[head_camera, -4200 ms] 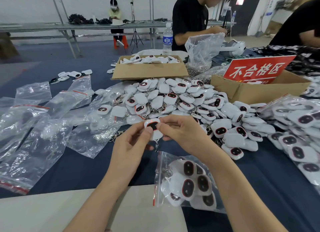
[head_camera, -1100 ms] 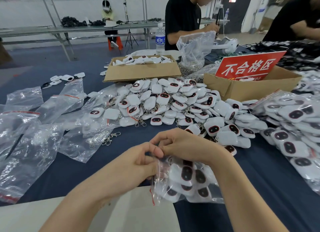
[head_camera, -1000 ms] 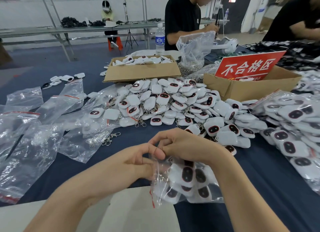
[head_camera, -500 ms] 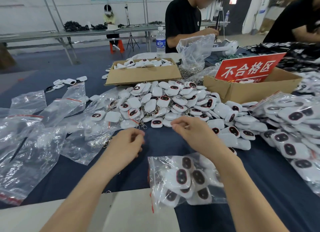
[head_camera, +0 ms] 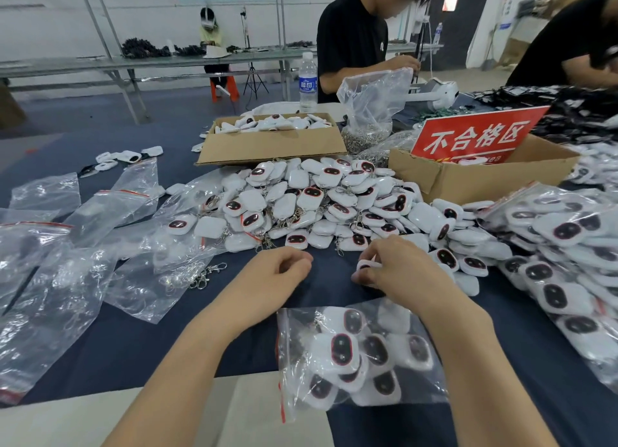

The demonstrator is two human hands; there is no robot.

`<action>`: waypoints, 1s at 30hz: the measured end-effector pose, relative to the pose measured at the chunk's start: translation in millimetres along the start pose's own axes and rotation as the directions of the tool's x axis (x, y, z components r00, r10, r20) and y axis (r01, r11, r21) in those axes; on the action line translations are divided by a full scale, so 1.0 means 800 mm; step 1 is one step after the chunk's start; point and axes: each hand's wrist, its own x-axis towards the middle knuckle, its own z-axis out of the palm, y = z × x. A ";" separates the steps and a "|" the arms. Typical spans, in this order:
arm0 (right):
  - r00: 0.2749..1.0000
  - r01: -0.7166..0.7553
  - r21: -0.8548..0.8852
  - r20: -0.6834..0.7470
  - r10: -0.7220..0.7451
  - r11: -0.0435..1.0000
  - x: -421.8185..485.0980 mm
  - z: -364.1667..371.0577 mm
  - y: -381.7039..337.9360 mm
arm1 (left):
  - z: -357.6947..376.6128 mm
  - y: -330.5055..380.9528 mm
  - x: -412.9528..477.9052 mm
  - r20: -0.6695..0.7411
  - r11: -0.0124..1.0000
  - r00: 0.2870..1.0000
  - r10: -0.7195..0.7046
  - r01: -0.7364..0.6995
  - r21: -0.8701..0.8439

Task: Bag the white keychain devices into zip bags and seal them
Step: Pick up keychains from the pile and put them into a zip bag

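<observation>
White keychain device (head_camera: 367, 265) pinched in right hand (head_camera: 398, 269)

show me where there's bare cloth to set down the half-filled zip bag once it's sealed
Bare navy cloth lies between the half-filled clear zip bag and the empty clear bags. A thin strip runs right of the bag, before the filled bags. Ahead, the loose white keychain pile crowds the cloth.

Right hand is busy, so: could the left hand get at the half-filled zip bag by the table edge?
Probably yes: the left hand looks empty, and the zip bag lies just beside its forearm with nothing between.
</observation>
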 end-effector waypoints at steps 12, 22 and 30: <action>0.974 0.219 0.863 -0.218 -0.055 0.455 -0.002 -0.001 -0.068 | -0.012 0.029 -0.013 -0.211 0.901 0.947 0.243 -0.301 -0.312; 0.967 0.233 0.907 -0.178 -0.181 0.352 -0.008 -0.003 -0.073 | -0.019 0.030 -0.015 -0.269 0.896 0.935 0.232 -0.313 -0.316; 0.971 0.199 0.918 -0.138 -0.196 0.342 -0.012 -0.004 -0.076 | -0.023 0.033 -0.018 -0.272 0.900 0.933 0.237 -0.316 -0.299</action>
